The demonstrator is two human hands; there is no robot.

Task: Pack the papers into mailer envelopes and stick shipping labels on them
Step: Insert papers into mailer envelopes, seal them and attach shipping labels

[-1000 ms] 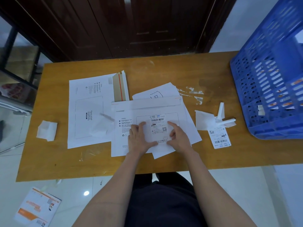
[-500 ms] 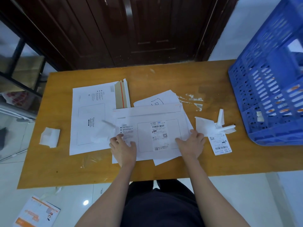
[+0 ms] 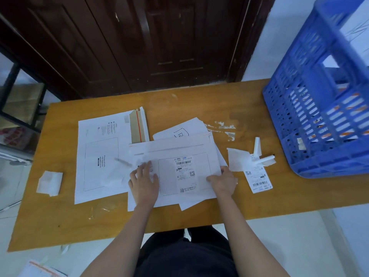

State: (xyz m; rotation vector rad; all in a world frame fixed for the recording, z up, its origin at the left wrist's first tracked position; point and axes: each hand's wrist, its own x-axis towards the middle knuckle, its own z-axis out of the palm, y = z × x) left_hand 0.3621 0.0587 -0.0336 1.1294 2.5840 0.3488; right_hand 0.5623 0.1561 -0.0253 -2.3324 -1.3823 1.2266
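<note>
A white mailer envelope (image 3: 169, 150) lies flat in the middle of the wooden table (image 3: 199, 104), with a shipping label (image 3: 186, 173) stuck inside its printed frame. My left hand (image 3: 144, 181) rests flat on the envelope's left part, fingers spread. My right hand (image 3: 223, 181) holds the envelope's right edge. Loose papers (image 3: 185, 128) stick out from under the envelope at the back and front. A second, empty mailer (image 3: 99, 156) with its flap open lies to the left.
A blue plastic crate (image 3: 319, 120) stands at the table's right end. Between it and the envelope lie another label (image 3: 258, 179) and peeled backing strips (image 3: 259, 154). A folded white scrap (image 3: 50, 182) sits at the left. A dark wooden door is behind.
Both hands slid apart from the middle of the label to the envelope's left part and right edge. The head camera tilted up a little.
</note>
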